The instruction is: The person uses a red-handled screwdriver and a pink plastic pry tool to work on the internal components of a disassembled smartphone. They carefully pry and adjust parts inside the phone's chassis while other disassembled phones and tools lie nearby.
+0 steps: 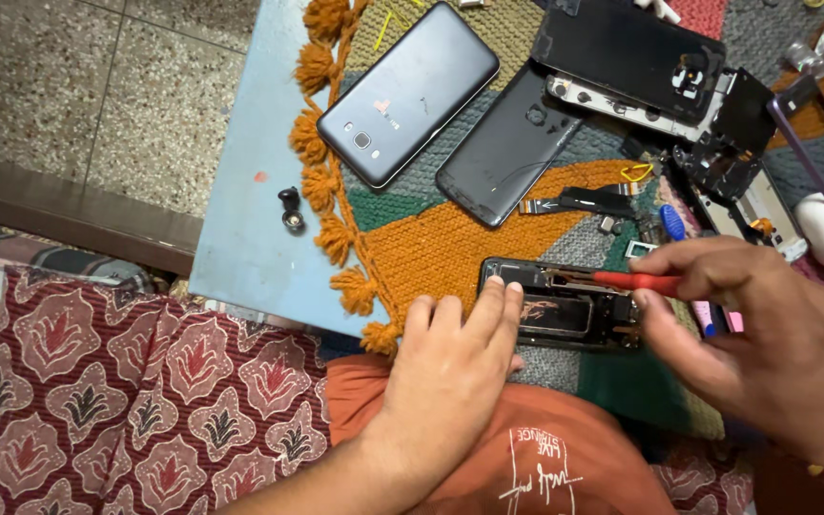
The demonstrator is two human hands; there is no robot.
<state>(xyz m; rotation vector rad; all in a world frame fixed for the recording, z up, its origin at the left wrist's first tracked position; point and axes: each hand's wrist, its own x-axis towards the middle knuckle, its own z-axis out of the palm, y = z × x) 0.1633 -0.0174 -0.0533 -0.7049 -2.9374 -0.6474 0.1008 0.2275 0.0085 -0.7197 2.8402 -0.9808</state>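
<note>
left hand point(450, 358) steadies opened phone point(565, 307) | right hand point(765, 329) grips red screwdriver point(633, 281), tip seemingly inside

Two hands point(450, 367); one screwdriver point(636, 281); three phones point(410, 93)

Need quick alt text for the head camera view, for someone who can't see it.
The left hand presses down an opened phone frame on a woven mat while the right hand works a red-handled screwdriver into it. Two phone back covers and loose parts lie beyond.
</note>
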